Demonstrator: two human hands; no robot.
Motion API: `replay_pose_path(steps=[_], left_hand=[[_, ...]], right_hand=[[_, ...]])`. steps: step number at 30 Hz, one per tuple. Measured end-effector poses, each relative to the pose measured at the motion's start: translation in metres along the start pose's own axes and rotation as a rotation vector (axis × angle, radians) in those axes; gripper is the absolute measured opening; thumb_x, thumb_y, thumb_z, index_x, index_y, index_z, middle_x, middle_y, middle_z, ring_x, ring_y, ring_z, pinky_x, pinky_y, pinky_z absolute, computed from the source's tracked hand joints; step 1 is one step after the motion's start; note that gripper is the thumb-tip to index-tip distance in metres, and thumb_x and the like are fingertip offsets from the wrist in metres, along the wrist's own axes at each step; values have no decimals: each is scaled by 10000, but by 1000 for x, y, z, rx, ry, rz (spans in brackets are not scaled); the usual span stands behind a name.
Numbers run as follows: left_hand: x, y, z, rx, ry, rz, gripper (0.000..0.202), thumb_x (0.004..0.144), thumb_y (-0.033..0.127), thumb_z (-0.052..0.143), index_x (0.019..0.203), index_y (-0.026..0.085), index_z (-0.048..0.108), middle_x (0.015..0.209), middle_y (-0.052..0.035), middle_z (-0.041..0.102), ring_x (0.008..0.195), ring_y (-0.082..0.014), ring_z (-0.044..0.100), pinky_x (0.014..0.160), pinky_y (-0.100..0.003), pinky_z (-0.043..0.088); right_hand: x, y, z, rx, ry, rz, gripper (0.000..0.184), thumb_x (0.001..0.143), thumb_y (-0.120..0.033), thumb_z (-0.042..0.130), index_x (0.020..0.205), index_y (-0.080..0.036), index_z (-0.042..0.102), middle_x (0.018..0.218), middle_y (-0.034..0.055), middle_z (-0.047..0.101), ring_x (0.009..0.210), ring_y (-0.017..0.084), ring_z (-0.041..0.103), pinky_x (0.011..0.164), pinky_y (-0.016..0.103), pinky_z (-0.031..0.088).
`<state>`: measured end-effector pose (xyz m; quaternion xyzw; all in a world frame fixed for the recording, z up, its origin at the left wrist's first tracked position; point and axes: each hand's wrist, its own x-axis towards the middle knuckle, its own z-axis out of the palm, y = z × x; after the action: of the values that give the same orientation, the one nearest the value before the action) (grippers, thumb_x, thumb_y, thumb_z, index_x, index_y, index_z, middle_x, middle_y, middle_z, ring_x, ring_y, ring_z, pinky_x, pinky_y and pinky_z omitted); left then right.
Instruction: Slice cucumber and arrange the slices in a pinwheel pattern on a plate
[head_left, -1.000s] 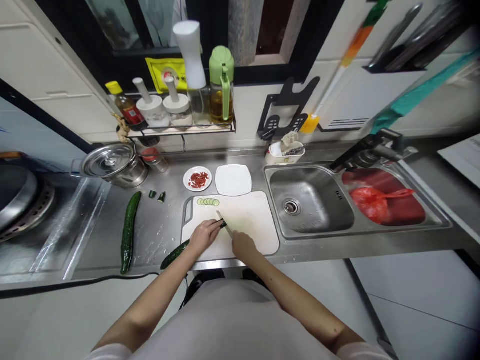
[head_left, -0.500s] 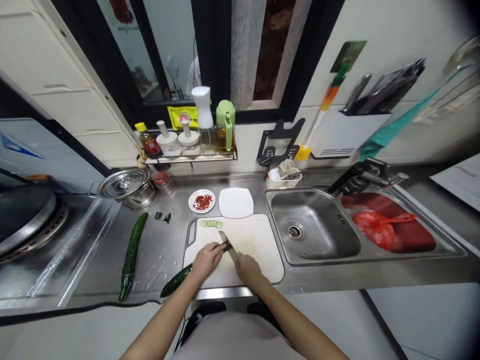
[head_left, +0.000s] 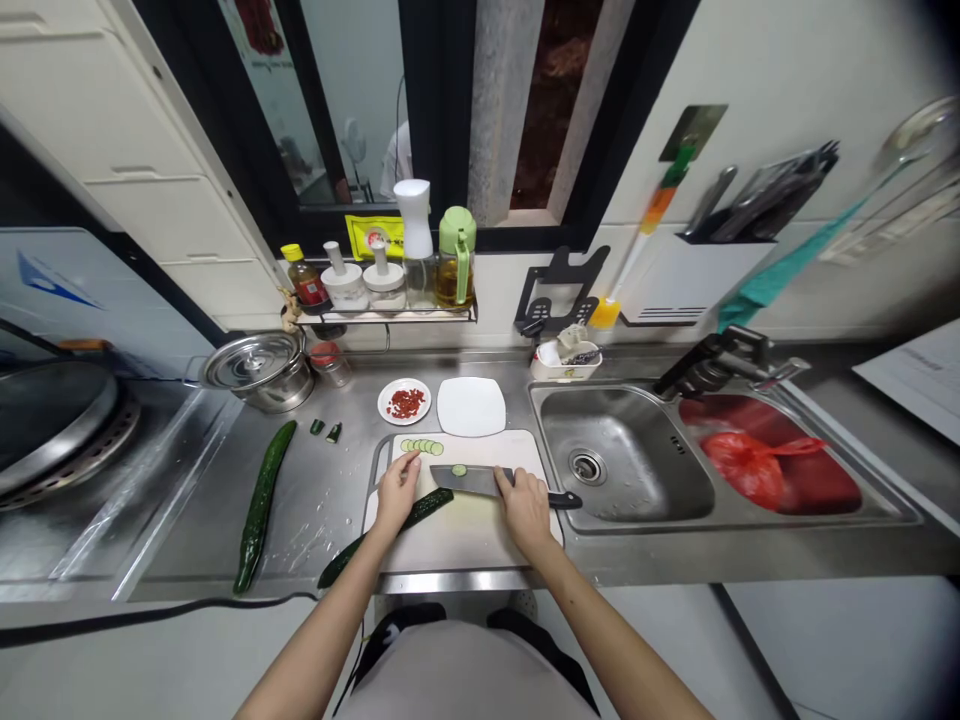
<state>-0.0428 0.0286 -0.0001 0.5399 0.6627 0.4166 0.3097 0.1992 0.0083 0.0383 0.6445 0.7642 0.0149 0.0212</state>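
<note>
In the head view my right hand grips a kitchen knife where the black handle meets the blade. The blade points left, its broad side showing, and one cucumber slice clings to it. My left hand is left of the blade tip, fingers loosely bent and apart, with nothing visible in them. Just above its fingertips lies a row of cucumber slices on the white cutting board. A cut cucumber lies slanted across the board's left edge, partly hidden under my left forearm.
Behind the board stand a plate of chopped red pieces and a white square plate. A whole cucumber and two cucumber ends lie left. A lidded pot is at back left; the sink is right.
My left hand has let go of the cucumber and moved up-left toward the slices. The knife has turned from slanted to nearly level, and a slice now shows on its blade.
</note>
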Motion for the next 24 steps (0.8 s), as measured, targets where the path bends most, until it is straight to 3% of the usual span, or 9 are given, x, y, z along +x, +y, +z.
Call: replay_pose_path(steps=[7,13,18,24], left_hand=[[3,25,6,135,-267,153,321,865,412,561,1074,217,706,1126,-71,692,1066,-214,618,948,-348,476],[-1,41,10,232,-437,207,227,837,385,600,936,222,723,1023,-56,703,1033,-222,601,966,-350,438],[2,37,19,221,-402,182,105,792,258,627,845,214,707,930,-40,698,957,-205,606,885,-326,454],[28,23,30,253,-278,-54,93,797,233,610,848,197,678,751,3,678,689,-130,602,646,-233,424]], right_hand=[[-8,1,9,17,154,-86,430,890,-114,472,1292,-231,571,870,84,525,811,207,418,756,329,272],[-16,5,9,28,145,-133,437,898,-125,459,1308,-236,560,879,83,519,816,209,406,766,334,269],[-20,9,11,39,47,-103,437,918,-134,424,1318,-257,552,914,86,523,844,211,415,791,339,272],[-19,14,12,55,7,-69,437,926,-152,422,1334,-253,541,924,91,527,854,213,427,790,336,271]])
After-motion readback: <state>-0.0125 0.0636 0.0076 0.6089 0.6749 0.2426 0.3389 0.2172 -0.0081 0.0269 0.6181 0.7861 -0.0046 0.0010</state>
